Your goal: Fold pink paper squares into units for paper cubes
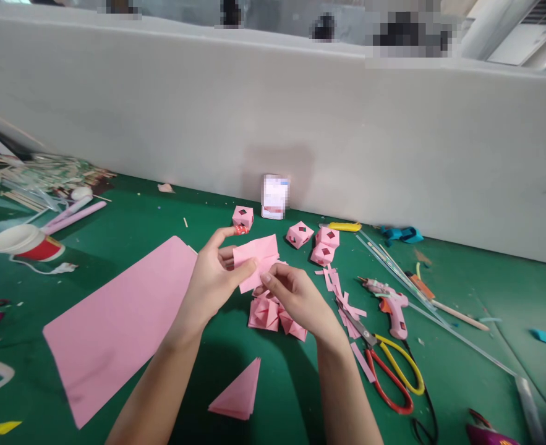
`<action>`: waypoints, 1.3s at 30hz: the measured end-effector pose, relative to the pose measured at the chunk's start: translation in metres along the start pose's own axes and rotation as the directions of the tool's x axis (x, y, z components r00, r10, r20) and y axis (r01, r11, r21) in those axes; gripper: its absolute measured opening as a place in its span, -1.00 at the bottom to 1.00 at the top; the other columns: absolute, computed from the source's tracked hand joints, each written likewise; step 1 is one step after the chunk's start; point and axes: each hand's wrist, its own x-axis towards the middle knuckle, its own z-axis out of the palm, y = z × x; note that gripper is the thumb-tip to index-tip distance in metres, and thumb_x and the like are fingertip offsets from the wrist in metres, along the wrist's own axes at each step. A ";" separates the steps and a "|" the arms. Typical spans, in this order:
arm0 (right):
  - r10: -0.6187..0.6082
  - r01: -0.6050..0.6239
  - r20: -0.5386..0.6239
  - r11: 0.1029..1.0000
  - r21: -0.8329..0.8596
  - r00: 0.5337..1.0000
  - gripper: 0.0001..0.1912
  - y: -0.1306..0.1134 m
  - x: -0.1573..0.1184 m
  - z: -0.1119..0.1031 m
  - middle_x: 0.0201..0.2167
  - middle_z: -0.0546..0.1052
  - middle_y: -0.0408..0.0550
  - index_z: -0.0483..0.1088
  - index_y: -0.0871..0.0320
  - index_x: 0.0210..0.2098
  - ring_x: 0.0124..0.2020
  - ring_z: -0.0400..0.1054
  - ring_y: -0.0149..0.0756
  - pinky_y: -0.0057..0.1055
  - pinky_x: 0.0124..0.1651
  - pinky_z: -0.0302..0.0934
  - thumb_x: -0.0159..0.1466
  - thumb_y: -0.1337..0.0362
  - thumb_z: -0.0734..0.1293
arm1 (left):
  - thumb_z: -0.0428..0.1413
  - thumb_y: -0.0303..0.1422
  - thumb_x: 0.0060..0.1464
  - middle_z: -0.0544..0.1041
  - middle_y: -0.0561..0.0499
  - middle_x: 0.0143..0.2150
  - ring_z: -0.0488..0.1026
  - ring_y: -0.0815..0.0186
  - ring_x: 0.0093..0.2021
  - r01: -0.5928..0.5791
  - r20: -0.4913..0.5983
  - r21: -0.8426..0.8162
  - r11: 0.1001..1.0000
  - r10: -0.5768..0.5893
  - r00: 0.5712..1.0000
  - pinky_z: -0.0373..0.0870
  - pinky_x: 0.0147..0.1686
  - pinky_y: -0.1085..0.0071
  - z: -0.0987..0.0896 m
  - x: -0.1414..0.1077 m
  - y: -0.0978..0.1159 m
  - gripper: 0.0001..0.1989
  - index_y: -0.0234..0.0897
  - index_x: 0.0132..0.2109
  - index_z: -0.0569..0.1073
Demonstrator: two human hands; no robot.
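Observation:
Between my two hands is a small creased square of pink paper (258, 256), held up above the table. My left hand (214, 272) pinches its left side, thumb in front. At the paper's lower right edge, the thumb and fingers of my right hand (295, 293) are closed on it. Folded pink paper pieces (266, 314) lie just below, partly hidden by my right hand. Nearer to me rests a folded pink triangle (238, 392). Several pink paper cubes with diamond-shaped holes, one of them a cube (299, 235), stand beyond my hands.
A large pink sheet (124, 327) lies left, near a paper cup (26, 241). To the right are scissors (384, 358), paper strips (347, 309), a glue gun (391, 303) and a yellow cutter (344, 227). A phone (275, 196) leans on the white partition (161, 105).

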 end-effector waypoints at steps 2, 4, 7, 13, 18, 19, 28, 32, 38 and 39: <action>-0.005 0.005 0.006 1.000 -0.007 1.000 -0.64 0.000 -0.001 0.000 -0.36 0.58 -0.05 0.37 0.13 -0.35 -0.26 0.49 -0.23 -0.36 -0.18 0.29 0.37 -0.03 0.29 | 0.27 -0.41 -0.02 0.61 0.04 -0.31 0.57 0.29 -0.36 0.001 -0.001 -0.012 1.000 -0.001 1.000 0.47 -0.43 0.47 0.000 0.000 0.002 -0.47 -0.17 0.12 0.38; -0.007 0.007 -0.005 1.000 -0.014 1.000 -0.67 0.001 -0.002 -0.001 -0.34 0.57 -0.06 0.36 0.12 -0.32 -0.24 0.49 -0.22 -0.34 -0.16 0.29 0.38 -0.01 0.28 | 0.27 -0.41 -0.02 0.60 0.05 -0.34 0.55 0.30 -0.38 -0.001 -0.012 -0.018 1.000 0.000 1.000 0.45 -0.45 0.48 0.001 -0.001 0.004 -0.47 -0.17 0.12 0.38; -0.004 0.003 -0.054 1.000 -0.023 0.999 -0.68 0.001 -0.002 -0.003 -0.36 0.54 -0.09 0.35 0.11 -0.30 -0.26 0.49 -0.24 -0.35 -0.19 0.30 0.38 -0.01 0.27 | 0.27 -0.37 0.00 0.59 0.04 -0.30 0.53 0.32 -0.43 -0.004 -0.021 0.004 1.000 0.005 1.000 0.41 -0.49 0.48 0.001 -0.001 0.005 -0.48 -0.17 0.12 0.37; -0.039 0.026 -0.187 0.997 -0.070 0.982 -0.74 0.002 0.001 -0.008 -0.40 0.48 -0.15 0.34 0.10 -0.33 -0.36 0.39 -0.31 -0.39 -0.27 0.24 0.38 0.06 0.26 | 0.25 -0.31 0.05 0.62 0.01 -0.24 0.57 0.26 -0.31 -0.001 0.040 0.072 0.997 -0.002 0.999 0.45 -0.37 0.44 -0.001 0.000 0.000 -0.48 -0.17 0.15 0.32; -0.178 0.092 -0.266 0.947 -0.307 0.947 -0.78 0.002 0.001 -0.009 -0.41 0.48 -0.14 0.35 0.08 -0.38 -0.39 0.33 -0.28 -0.38 -0.28 0.17 0.40 0.20 0.23 | 0.21 -0.35 0.08 0.62 0.01 -0.26 0.56 0.26 -0.28 -0.020 0.097 0.136 0.991 0.007 0.995 0.43 -0.31 0.41 -0.001 0.002 -0.004 -0.53 -0.16 0.14 0.34; -0.199 0.094 -0.276 0.931 -0.352 0.940 -0.78 0.002 0.001 -0.009 -0.43 0.48 -0.14 0.36 0.08 -0.38 -0.41 0.33 -0.28 -0.38 -0.29 0.15 0.40 0.22 0.22 | 0.20 -0.36 0.08 0.62 0.00 -0.24 0.56 0.26 -0.28 -0.018 0.115 0.146 0.989 0.001 0.993 0.43 -0.30 0.41 -0.002 0.003 -0.004 -0.54 -0.16 0.14 0.36; -0.202 0.099 -0.228 0.913 -0.396 0.952 -0.77 0.003 0.001 -0.012 -0.37 0.57 -0.12 0.43 0.06 -0.40 -0.35 0.38 -0.24 -0.35 -0.23 0.17 0.39 0.26 0.24 | 0.23 -0.30 0.04 0.56 0.03 -0.29 0.41 0.30 -0.49 -0.036 0.145 0.334 0.942 -0.013 0.989 0.34 -0.52 0.42 -0.008 0.004 -0.005 -0.54 -0.08 0.13 0.48; -0.108 0.084 -0.265 0.992 -0.099 0.958 -0.80 -0.001 0.002 -0.011 -0.34 0.57 -0.12 0.50 0.08 -0.34 -0.29 0.42 -0.26 -0.36 -0.18 0.26 0.35 0.14 0.33 | 0.34 -0.30 -0.06 0.57 -0.05 -0.01 0.53 0.16 -0.21 -0.060 0.036 0.224 0.973 0.053 0.998 0.46 -0.31 0.33 -0.009 0.006 0.000 -0.55 -0.11 0.04 0.54; -0.017 0.075 -0.200 0.955 0.287 0.980 -0.80 -0.004 -0.003 -0.015 -0.22 0.59 -0.08 0.59 0.06 -0.25 -0.22 0.44 -0.29 -0.38 -0.16 0.34 0.27 0.08 0.43 | 0.38 -0.28 -0.05 0.54 -0.03 0.08 0.50 0.17 0.04 -0.026 0.012 -0.133 0.991 0.028 1.000 0.46 -0.04 0.32 -0.008 0.006 0.002 -0.46 -0.15 0.10 0.47; -0.006 0.065 -0.183 0.947 0.314 0.983 -0.81 -0.003 -0.003 -0.015 -0.22 0.60 -0.08 0.60 0.05 -0.24 -0.24 0.45 -0.31 -0.39 -0.16 0.34 0.26 0.09 0.45 | 0.38 -0.29 -0.05 0.55 -0.02 0.04 0.52 0.20 -0.01 -0.010 0.020 -0.168 0.986 0.013 1.000 0.46 -0.07 0.34 -0.008 0.006 0.001 -0.45 -0.16 0.10 0.46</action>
